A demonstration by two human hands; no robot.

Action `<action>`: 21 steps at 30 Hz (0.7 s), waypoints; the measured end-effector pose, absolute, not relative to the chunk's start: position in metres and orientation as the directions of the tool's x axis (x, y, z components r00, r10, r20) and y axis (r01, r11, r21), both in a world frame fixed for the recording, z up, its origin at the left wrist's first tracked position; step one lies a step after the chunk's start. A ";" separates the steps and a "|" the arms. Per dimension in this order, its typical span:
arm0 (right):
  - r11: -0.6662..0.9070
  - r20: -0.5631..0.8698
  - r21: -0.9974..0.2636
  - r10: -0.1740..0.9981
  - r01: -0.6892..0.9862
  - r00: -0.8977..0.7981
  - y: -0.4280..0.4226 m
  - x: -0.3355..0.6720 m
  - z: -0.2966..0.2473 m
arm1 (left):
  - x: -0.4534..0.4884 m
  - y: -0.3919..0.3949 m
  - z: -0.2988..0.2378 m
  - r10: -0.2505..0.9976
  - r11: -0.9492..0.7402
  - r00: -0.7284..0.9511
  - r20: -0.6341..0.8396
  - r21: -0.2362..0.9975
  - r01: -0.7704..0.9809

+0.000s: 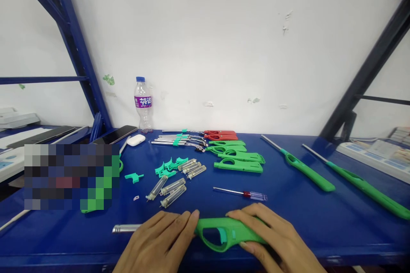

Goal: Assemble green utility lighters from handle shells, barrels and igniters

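Observation:
A green long-nosed lighter (245,229) lies sideways at the table's front edge, its metal tube pointing left. My left hand (160,239) closes over its neck, with the tube's tip sticking out beyond. Around the handle end, my right hand (275,230) grips with thumb below and fingers on top. A teal trigger (221,235) shows inside the lighter's loop. Just beyond my hands lie several clear fuel tanks (173,187), loose teal triggers (166,166) and a screwdriver (250,195) with a clear handle.
Behind are green handle shells (238,165), red shells (221,135) and metal tubes with wires (174,140). Two green lighters (310,173) lie to the right, near a white power strip (378,160). A bottle (144,113), earbud case (136,140) and phone (117,135) stand back left; a pixelated patch hides part.

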State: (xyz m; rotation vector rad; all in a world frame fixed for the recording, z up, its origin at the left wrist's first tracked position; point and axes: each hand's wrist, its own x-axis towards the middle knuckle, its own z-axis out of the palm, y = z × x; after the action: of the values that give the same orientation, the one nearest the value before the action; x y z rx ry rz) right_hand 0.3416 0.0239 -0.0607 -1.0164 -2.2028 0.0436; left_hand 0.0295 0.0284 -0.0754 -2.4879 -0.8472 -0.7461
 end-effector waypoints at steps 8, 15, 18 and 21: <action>0.783 0.641 -0.241 0.572 0.573 -0.512 0.036 0.350 -0.068 | 0.048 0.027 -0.085 0.463 -0.712 0.589 0.662 -0.118 0.692; 0.757 0.560 -0.155 0.597 0.635 -0.575 0.033 0.352 -0.071 | 0.042 0.028 -0.076 0.570 -0.678 0.560 0.601 -0.040 0.734; 0.719 0.612 -0.210 0.625 0.663 -0.484 0.036 0.355 -0.076 | 0.038 0.030 -0.069 0.558 -0.655 0.534 0.635 -0.058 0.753; 0.617 0.676 -0.279 0.670 0.736 -0.305 0.041 0.360 -0.083 | 0.017 0.039 -0.060 0.533 -0.597 0.447 0.719 -0.055 0.800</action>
State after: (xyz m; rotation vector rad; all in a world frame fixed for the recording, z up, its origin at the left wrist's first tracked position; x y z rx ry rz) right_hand 0.3597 0.0412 -0.0828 -1.1041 -2.0438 -0.1045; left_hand 0.0168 0.0395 -0.0605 -2.3148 -1.1274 -0.9457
